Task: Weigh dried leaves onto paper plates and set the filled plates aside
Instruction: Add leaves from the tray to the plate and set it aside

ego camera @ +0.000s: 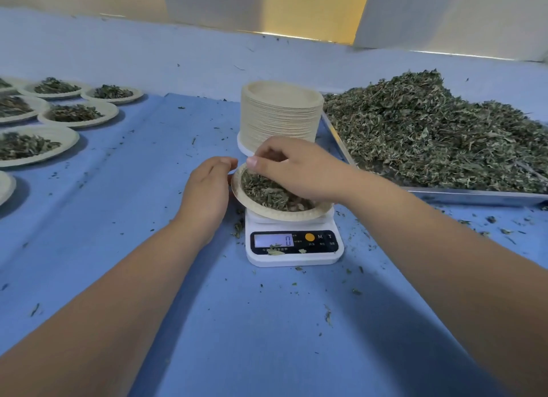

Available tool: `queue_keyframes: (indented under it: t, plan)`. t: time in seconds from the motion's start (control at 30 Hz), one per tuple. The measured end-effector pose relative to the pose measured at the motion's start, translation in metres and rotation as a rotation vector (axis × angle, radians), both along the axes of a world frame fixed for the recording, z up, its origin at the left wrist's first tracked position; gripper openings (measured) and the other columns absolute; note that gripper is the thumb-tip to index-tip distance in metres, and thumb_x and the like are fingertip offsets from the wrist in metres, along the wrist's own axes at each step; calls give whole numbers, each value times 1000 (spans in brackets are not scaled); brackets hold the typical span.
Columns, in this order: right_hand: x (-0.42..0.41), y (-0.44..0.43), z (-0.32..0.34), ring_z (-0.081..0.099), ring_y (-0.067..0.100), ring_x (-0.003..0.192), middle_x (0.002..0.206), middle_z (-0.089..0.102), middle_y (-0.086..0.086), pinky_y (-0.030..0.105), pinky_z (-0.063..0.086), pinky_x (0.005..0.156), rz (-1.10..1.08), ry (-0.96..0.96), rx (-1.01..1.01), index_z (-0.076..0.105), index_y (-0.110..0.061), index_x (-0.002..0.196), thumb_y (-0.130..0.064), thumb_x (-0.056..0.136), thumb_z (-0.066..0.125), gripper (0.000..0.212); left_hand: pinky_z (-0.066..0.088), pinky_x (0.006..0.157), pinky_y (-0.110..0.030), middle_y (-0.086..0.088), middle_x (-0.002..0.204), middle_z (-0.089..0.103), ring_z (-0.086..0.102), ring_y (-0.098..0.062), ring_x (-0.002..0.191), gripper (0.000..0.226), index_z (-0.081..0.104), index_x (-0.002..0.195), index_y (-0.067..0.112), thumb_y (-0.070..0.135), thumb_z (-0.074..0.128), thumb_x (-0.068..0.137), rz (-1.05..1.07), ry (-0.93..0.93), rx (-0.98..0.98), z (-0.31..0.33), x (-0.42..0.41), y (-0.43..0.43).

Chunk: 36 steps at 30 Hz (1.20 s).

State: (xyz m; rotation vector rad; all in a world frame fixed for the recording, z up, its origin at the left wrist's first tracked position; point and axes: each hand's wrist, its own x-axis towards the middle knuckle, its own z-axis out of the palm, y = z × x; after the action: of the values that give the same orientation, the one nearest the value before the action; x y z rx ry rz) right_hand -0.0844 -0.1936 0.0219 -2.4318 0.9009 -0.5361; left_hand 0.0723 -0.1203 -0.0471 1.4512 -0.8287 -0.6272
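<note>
A paper plate [261,207] with dried leaves sits tilted on a white digital scale [293,245], whose display reads 0. My left hand [207,189] touches the plate's left rim, fingers curled at its edge. My right hand [293,171] hovers over the plate with fingers pinched on a few dried leaves. A big heap of dried leaves [439,129] fills a metal tray [474,195] on the right. A tall stack of empty paper plates [280,115] stands just behind the scale.
Several filled plates [77,115] lie on the blue table cloth [178,278] at the far left. Leaf crumbs are scattered around the scale and tray. A pale wall runs along the table's far edge.
</note>
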Motion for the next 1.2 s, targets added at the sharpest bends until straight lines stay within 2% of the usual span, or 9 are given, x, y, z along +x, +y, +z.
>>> queue_keyframes:
  t: [0.13,0.23,0.33,0.47,0.53,0.63,1.0,1.1,1.2]
  plan:
    - [-19,-9,6,57,-8,82,92,65,-18,19,43,72,-28,-88,-5,66,-34,108,-48,99,53,21,51,105,-49,10,112,69,64,-14,112,43,74,104,23,42,43,80,19,-4,7,3,-3,0]
    - [-39,-20,2,59,-3,91,100,66,-18,18,43,75,-125,-132,-116,66,-30,113,-41,101,50,22,50,106,-49,12,112,69,62,-13,113,45,74,106,23,41,41,82,15,-27,19,2,-3,0]
    - [-61,-40,-10,61,13,89,105,67,-7,28,44,72,-304,-14,-299,65,-23,113,-39,100,48,26,50,106,-49,8,116,69,62,-15,115,45,73,109,21,40,40,84,12,-44,20,2,-4,1]
    - [-89,-60,-37,57,32,87,101,64,10,41,50,74,-515,169,-344,59,-15,112,-43,100,45,34,50,106,-50,5,115,70,63,-16,115,46,73,108,20,40,41,82,9,-37,34,4,-5,2]
    - [-94,-61,-48,54,32,76,87,61,8,39,46,67,-563,214,-400,54,-16,111,-48,100,43,35,50,105,-50,6,114,71,63,-15,114,44,74,106,21,39,41,82,6,-44,37,4,-6,2]
    - [-94,-62,-53,47,30,65,68,44,-1,37,38,61,-605,257,-433,47,-17,121,-51,100,42,41,51,104,-51,8,109,72,64,-12,110,39,74,101,23,36,42,84,-1,-47,30,5,-6,3]
    - [-98,-67,-55,42,23,53,67,49,2,31,33,53,-586,353,-503,44,-16,110,-46,96,48,33,52,102,-53,5,106,73,67,-13,106,40,75,99,23,39,42,81,-7,-58,51,8,-9,6]
    - [-98,-64,-53,50,30,60,74,58,8,35,40,58,-578,320,-478,48,-15,112,-40,94,51,31,55,98,-51,9,100,74,68,-8,95,40,75,100,23,39,42,84,-10,-68,66,8,-9,6]
    - [-99,-52,-44,58,38,90,97,66,14,43,53,72,-505,211,-453,52,-11,132,-30,93,53,43,52,103,-50,12,110,73,66,-7,104,43,75,108,22,40,41,89,-21,-106,64,6,-8,5]
